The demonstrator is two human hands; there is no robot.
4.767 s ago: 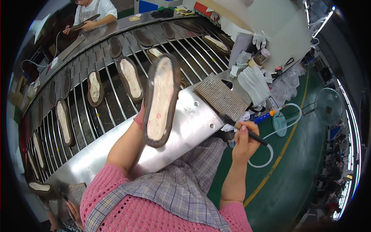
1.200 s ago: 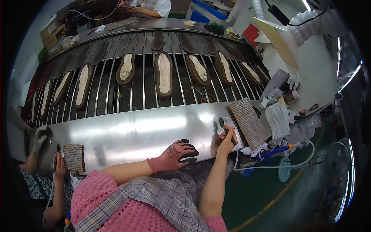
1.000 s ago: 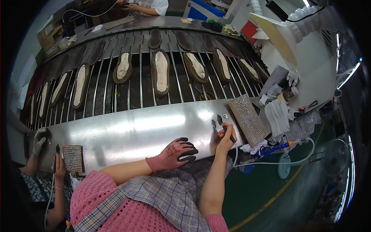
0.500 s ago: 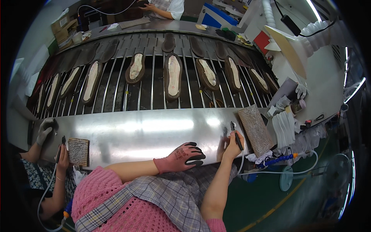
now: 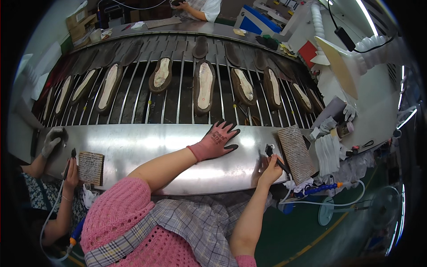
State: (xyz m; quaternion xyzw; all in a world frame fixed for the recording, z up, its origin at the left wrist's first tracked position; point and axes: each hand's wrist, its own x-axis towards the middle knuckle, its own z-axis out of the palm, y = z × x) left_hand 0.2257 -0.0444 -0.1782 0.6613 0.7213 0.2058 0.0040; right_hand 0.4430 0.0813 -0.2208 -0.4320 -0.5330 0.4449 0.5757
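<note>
My left hand [image 5: 217, 140], in a pink glove with dark fingertips, lies flat with fingers spread on the shiny metal ledge [image 5: 147, 149], reaching toward the roller conveyor [image 5: 178, 95]. The nearest thing is a dark shoe sole with a pale insole [image 5: 204, 87], just beyond the fingertips. My right hand [image 5: 270, 165] is bare and grips a black brush tool [image 5: 275, 159] with a hose, held over the ledge's right end, next to a stained block [image 5: 296, 153].
Several soles lie in a row along the conveyor. A co-worker's gloved hand [image 5: 52, 140] and bare hand with a tool [image 5: 71, 167] are at the left by a second block [image 5: 90, 167]. Another person [image 5: 200, 8] works at the far side. White cloths [image 5: 328, 153] are stacked right.
Earlier my left hand held a sole up; now it is empty and has slid forward across the ledge toward the conveyor. The soles have drifted right. My right hand keeps the brush.
</note>
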